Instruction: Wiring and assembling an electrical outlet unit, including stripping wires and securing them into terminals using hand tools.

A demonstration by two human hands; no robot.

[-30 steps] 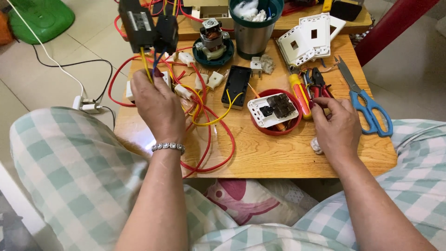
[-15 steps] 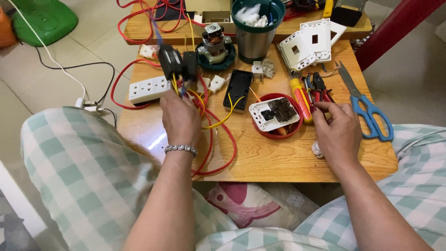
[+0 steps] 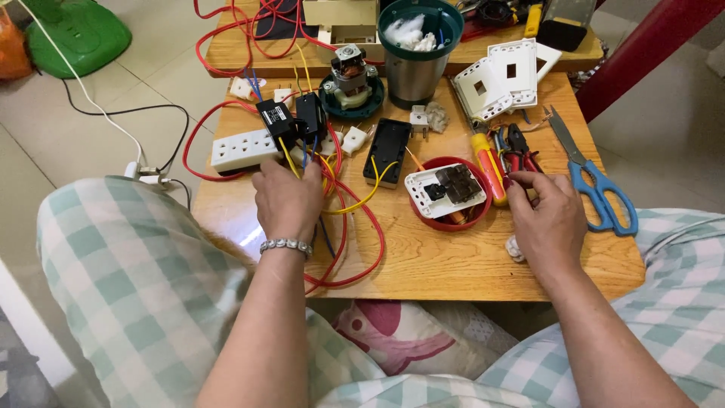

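Wooden table (image 3: 453, 264), left hand (image 3: 287, 200) pinching wire bundle (image 3: 317, 162), right hand (image 3: 547, 215) curled on pliers (image 3: 521, 151)

Blue scissors (image 3: 600, 189), a steel cup (image 3: 418, 57) holding perhaps cotton, white plates (image 3: 502, 79).

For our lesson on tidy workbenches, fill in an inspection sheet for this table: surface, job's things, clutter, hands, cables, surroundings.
Surface: low wooden table, crowded along its far side.
Job's things: two black blocks on coloured wires; pliers.
Clutter: power strip, motor, steel cup, white plates, red dish, screwdriver, scissors.
Hands: left hand holds the wires; right hand with fingers at the pliers.
Cables: red cable loops over the near edge.
Surroundings: tiled floor, green object.
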